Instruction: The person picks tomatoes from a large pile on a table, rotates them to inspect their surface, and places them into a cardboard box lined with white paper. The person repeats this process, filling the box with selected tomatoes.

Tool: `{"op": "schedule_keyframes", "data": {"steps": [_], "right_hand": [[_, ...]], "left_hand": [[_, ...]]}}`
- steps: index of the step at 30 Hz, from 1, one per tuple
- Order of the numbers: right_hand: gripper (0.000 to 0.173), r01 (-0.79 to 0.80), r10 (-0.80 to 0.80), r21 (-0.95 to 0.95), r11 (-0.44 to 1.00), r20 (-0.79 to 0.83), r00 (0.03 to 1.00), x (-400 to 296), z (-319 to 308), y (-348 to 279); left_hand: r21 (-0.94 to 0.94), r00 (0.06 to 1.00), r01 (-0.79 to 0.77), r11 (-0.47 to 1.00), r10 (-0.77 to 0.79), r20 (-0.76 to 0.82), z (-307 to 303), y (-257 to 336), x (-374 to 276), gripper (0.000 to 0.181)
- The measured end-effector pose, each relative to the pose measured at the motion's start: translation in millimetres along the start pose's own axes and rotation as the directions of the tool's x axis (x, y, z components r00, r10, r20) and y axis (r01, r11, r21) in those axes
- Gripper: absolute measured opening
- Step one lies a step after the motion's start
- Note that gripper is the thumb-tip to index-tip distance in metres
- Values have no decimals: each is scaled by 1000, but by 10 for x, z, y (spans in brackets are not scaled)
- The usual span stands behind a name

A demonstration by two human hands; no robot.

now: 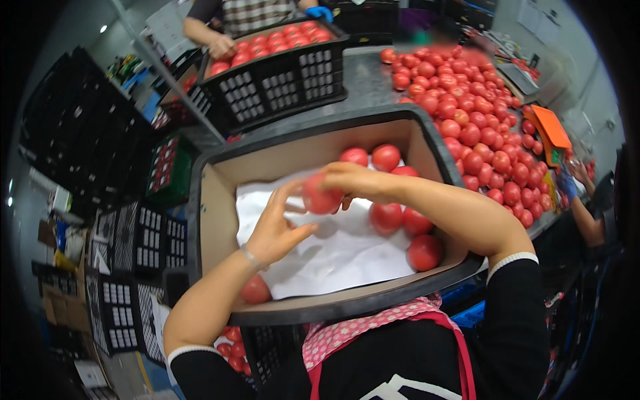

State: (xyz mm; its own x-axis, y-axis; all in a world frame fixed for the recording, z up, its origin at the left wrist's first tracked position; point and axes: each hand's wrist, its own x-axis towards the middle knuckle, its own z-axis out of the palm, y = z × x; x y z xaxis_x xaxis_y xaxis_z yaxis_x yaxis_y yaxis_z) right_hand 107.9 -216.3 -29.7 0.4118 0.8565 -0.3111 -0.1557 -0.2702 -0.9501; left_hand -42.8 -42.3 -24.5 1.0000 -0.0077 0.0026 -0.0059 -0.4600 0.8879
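Note:
My right hand (352,181) grips a red tomato (321,196) over the crate, and both are blurred. My left hand (280,227) is beside that tomato with thumb and fingers spread; whether its fingertips touch the fruit I cannot tell. Beneath my hands is a black plastic crate (345,309) with brown lining on its walls and a white paper sheet (320,265) on the bottom. Several tomatoes (425,252) rest along the crate's right side, some partly hidden by my right forearm. One more tomato (256,290) lies in the near left corner, partly behind my left forearm.
A large heap of tomatoes (480,120) covers the table (367,70) to the right. Across from me, a person's hand (222,47) touches tomatoes in another black crate (280,85). A metal pole (167,75) rises at left. An orange tray (550,125) and a blue-gloved hand (566,181) are at right.

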Motion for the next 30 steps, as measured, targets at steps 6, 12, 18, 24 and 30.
{"op": "schedule_keyframes", "data": {"steps": [6,12,18,24,30], "right_hand": [[57,-67,-2,360,931,188,982,-47,176,-93],[72,9,-41,219,976,140,989,69,64,-117],[34,331,-641,-843,425,-22,767,160,-212,43],[34,-31,-423,-988,151,-92,902,151,-340,184],[33,-46,-441,-977,207,-136,887,121,-290,156]], "left_hand": [[-50,987,-108,993,101,-127,-23,-17,2,85],[-174,985,-59,983,30,-167,-23,51,4,80],[-512,979,140,848,-194,-54,-31,63,29,66],[-769,952,276,576,-273,137,-135,-55,81,67],[-866,931,320,383,-295,214,-165,-132,90,71]]}}
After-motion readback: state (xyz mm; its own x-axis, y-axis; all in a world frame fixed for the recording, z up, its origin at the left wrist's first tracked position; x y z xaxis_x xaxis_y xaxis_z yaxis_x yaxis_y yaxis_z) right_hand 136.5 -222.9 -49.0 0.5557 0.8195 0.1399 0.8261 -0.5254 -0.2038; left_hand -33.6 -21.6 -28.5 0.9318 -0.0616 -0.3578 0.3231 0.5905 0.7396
